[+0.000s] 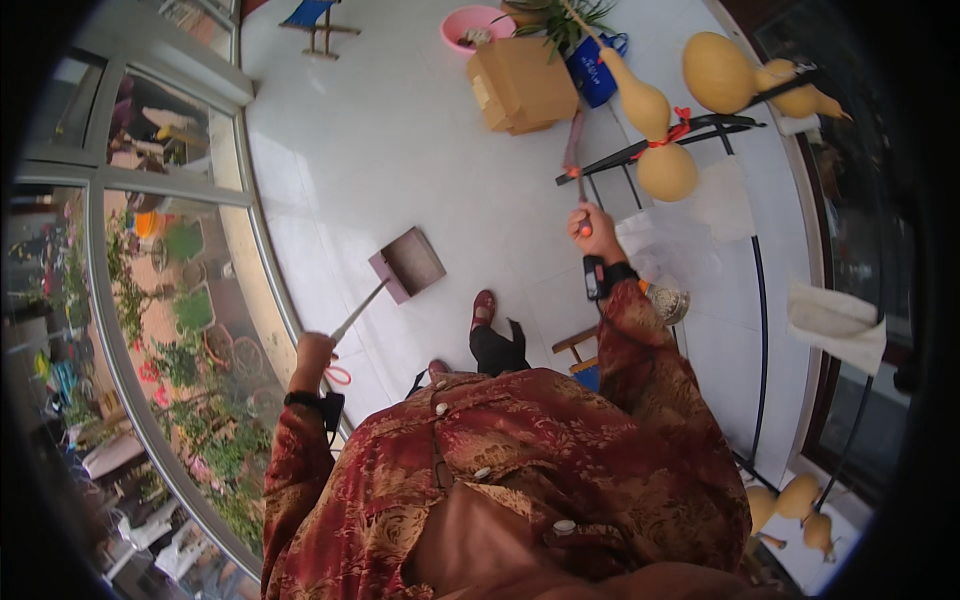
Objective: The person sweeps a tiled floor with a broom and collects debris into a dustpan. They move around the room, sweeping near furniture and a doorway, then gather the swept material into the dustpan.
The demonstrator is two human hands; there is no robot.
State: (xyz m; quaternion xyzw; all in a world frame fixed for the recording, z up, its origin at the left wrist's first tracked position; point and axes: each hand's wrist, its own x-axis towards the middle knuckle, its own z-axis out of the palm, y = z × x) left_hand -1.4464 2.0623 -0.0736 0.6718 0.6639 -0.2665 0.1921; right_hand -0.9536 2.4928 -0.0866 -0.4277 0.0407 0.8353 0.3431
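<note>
My left hand (315,351) is closed around the handle of a long-handled dustpan (409,264), whose mauve pan is over the pale tiled floor in front of me. A red cord loop hangs by that hand. My right hand (592,229) grips a reddish stick-like handle (576,146) with an orange-red end below the fist. It reaches away towards a cardboard box, and its far end is hard to make out. Dark devices are strapped to both wrists.
Dried gourds (645,105) hang about a black metal rack (622,154) at the right. The cardboard box (525,82), a pink basin (476,26), a blue bag (596,71) and a potted plant stand ahead. Windows (180,195) run along the left. A folding stool (585,367) is near my right side.
</note>
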